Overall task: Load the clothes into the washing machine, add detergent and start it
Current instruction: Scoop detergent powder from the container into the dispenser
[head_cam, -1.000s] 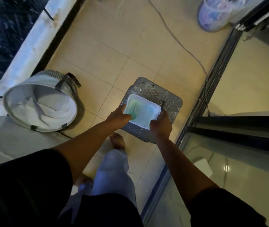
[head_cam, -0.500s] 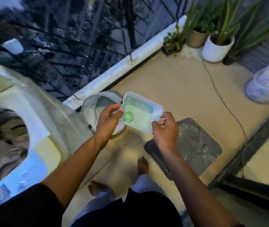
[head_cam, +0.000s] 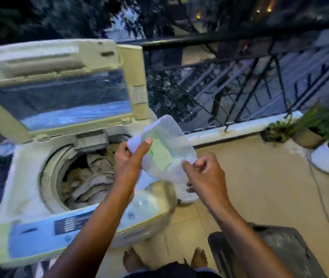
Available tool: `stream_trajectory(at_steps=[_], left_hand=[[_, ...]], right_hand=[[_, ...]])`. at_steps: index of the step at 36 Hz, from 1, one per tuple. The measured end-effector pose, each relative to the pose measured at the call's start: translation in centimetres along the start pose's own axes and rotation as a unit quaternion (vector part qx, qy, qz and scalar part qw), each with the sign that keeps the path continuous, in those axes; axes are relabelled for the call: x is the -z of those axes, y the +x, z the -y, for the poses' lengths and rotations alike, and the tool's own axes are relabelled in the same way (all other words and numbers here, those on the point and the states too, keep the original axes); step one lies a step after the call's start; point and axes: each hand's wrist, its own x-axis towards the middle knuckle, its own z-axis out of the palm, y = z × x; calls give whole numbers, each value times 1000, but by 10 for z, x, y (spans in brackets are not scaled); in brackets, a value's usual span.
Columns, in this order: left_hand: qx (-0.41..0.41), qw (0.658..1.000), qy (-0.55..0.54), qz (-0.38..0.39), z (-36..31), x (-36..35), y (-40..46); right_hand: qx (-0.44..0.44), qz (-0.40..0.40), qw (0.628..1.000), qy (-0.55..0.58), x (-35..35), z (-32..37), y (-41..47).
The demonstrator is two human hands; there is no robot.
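Detergent tub [head_cam: 165,151]: light, thin see-through plastic, a bit flexy, probably slick. Held tilted over the washing machine [head_cam: 45,199] corner, pinched at two opposite ends by left hand [head_cam: 128,159] and right hand [head_cam: 203,175], fingers curled on the rim. Greenish stuff inside, can't tell what exactly. Drum already packed with clothes [head_cam: 91,177], lid [head_cam: 57,81] up.
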Motion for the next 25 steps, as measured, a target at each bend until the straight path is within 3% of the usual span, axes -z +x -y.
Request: stream_trajectory(at_steps=[2, 4, 9, 14, 21, 25], left_hand=[[-52, 995, 60, -53, -7, 28, 6], [-91, 982, 142, -87, -16, 53, 8], [-104, 978, 138, -113, -24, 115, 26], [-135, 980, 115, -87, -28, 160, 34], [-141, 984, 108, -34, -39, 200, 48], [-118, 989, 82, -34, -46, 218, 59]], right_hand=[[79, -36, 994, -73, -22, 14, -5], [161, -31, 984, -66, -44, 26, -11], [288, 110, 940, -147, -113, 51, -9], [357, 210, 859, -301, -180, 71, -5], [434, 266, 731, -455, -243, 96, -8], [456, 261, 705, -478, -262, 103, -12]])
